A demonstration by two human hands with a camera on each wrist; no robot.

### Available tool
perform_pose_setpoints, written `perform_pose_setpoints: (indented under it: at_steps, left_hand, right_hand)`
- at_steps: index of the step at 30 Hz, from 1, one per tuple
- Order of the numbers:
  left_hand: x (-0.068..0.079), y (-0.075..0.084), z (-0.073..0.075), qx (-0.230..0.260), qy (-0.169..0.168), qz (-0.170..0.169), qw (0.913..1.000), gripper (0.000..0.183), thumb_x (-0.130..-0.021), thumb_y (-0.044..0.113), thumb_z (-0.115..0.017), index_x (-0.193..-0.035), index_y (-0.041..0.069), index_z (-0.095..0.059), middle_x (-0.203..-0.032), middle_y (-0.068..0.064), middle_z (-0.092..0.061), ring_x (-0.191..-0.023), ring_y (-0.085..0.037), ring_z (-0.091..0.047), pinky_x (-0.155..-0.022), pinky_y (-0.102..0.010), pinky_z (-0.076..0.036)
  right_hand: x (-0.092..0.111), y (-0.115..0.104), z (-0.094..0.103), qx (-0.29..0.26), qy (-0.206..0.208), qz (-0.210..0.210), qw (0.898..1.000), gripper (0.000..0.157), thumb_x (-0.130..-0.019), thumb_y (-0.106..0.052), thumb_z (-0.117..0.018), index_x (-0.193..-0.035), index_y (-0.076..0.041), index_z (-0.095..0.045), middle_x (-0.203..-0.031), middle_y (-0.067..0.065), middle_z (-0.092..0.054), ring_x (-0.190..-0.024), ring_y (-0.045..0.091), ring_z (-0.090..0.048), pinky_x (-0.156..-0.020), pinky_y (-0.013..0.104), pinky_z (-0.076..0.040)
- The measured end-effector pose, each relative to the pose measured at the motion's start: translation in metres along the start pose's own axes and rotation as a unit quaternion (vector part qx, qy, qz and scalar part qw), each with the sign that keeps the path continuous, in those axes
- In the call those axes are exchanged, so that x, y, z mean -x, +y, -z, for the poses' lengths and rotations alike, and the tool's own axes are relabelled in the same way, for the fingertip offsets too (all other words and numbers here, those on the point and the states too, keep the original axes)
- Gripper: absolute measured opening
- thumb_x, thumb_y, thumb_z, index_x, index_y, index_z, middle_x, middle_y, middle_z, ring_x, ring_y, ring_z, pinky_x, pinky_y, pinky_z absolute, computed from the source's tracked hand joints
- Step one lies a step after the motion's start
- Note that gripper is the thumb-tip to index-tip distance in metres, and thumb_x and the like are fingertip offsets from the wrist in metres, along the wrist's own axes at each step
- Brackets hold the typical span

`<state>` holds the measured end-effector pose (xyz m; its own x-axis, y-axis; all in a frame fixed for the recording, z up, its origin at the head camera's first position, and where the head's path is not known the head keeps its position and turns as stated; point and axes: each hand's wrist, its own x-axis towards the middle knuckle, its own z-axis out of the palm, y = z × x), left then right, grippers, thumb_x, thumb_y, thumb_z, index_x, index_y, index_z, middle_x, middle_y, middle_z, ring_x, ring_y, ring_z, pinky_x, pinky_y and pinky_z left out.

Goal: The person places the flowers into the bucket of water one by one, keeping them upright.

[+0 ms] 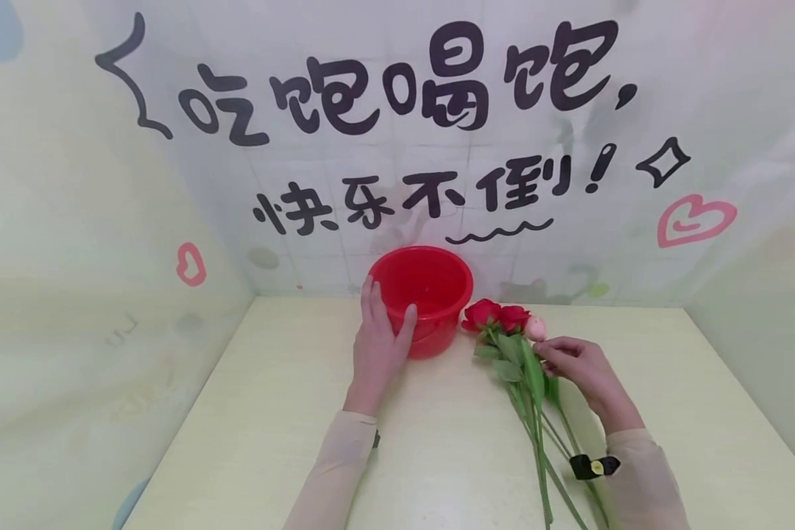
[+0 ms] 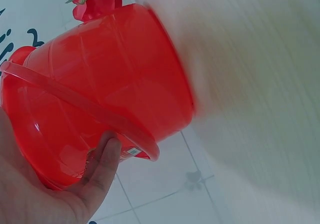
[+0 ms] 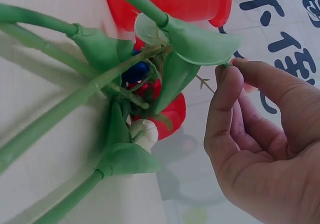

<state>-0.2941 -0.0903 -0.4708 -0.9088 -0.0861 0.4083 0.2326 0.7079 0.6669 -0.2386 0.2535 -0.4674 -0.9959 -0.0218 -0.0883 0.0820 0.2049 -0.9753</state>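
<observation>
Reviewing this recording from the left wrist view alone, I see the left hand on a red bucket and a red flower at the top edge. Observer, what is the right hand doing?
Observer: The right hand pinches the tip of a green leaf between thumb and finger.
Operator: Any flower that isn't red?
Observer: Yes, the head view shows a pink flower beside two red flowers.
Operator: And where do the stems run?
Observer: The stems run along the table toward the person.
</observation>
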Motion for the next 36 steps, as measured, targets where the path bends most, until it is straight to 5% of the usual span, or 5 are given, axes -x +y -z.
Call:
perform_pose_setpoints:
  at_steps: [12,29,32,36]
  left_hand:
    - [0.0,0.002,0.001,0.002,0.004,0.001,1.0,0.101,-0.095,0.044,-0.076,-0.169,0.016,-0.014,-0.166,-0.003,-0.03,-0.12,-0.032,-0.065,-0.091,-0.049,-0.062]
    - [0.001,0.002,0.002,0.008,-0.002,0.009,0.9999,0.103,-0.094,0.048,-0.075,-0.17,0.018,-0.013,-0.167,-0.001,-0.029,-0.125,-0.029,-0.062,-0.093,-0.046,-0.061]
    - [0.003,0.001,0.002,0.003,-0.007,0.014,0.9999,0.103,-0.094,0.052,-0.074,-0.17,0.019,-0.011,-0.167,0.001,-0.03,-0.127,-0.027,-0.06,-0.093,-0.044,-0.061]
    - [0.003,0.001,0.001,0.004,-0.003,0.012,0.9999,0.104,-0.094,0.053,-0.074,-0.17,0.02,-0.011,-0.166,0.001,-0.031,-0.128,-0.027,-0.06,-0.093,-0.044,-0.061]
  right_hand:
    - [0.008,-0.019,0.002,0.015,0.03,0.02,0.999,0.041,-0.102,-0.024,-0.072,-0.119,0.013,-0.066,-0.093,-0.001,-0.073,-0.079,0.015,-0.067,-0.075,0.028,-0.061]
    - [0.012,-0.032,0.011,-0.056,0.044,0.049,0.996,0.03,-0.102,-0.021,-0.072,-0.114,0.006,-0.069,-0.096,-0.006,-0.074,-0.08,0.01,-0.068,-0.076,0.024,-0.061]
    - [0.013,-0.032,0.008,-0.111,0.063,0.063,0.99,0.019,-0.102,-0.017,-0.072,-0.109,0.001,-0.072,-0.095,-0.005,-0.074,-0.081,0.01,-0.069,-0.078,0.024,-0.062]
    - [0.01,-0.037,0.003,-0.21,0.101,0.105,0.967,0.008,-0.1,-0.009,-0.073,-0.105,-0.004,-0.076,-0.093,-0.001,-0.075,-0.082,0.012,-0.07,-0.078,0.025,-0.062]
